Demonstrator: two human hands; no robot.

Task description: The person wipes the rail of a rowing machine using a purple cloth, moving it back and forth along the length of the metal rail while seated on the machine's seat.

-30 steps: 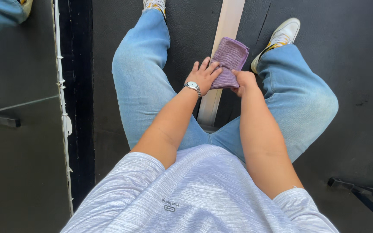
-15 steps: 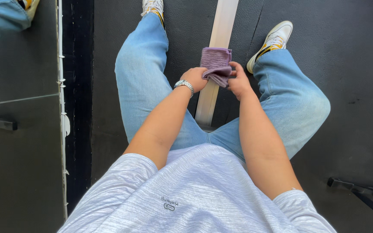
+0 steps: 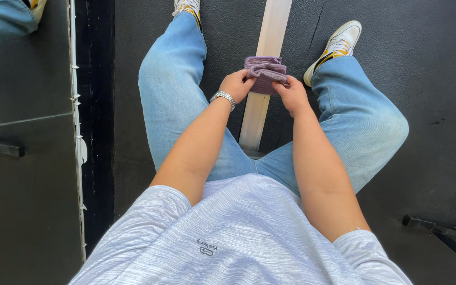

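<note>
Dark floor, pale rail (image 3: 262,105) between the legs — left hand (image 3: 237,84) and right hand (image 3: 291,94), each grip closed on the folded purple cloth (image 3: 264,69).

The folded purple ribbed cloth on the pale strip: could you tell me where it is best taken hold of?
Probably at its two near corners, from each side: the folded purple ribbed cloth lies bunched across the pale flat strip, where left hand and right hand pinch it.

Floor (image 3: 428,79): we see it dark, rough — matte.
On it: pale metal strip (image 3: 270,47) — our shoes flank it.
</note>
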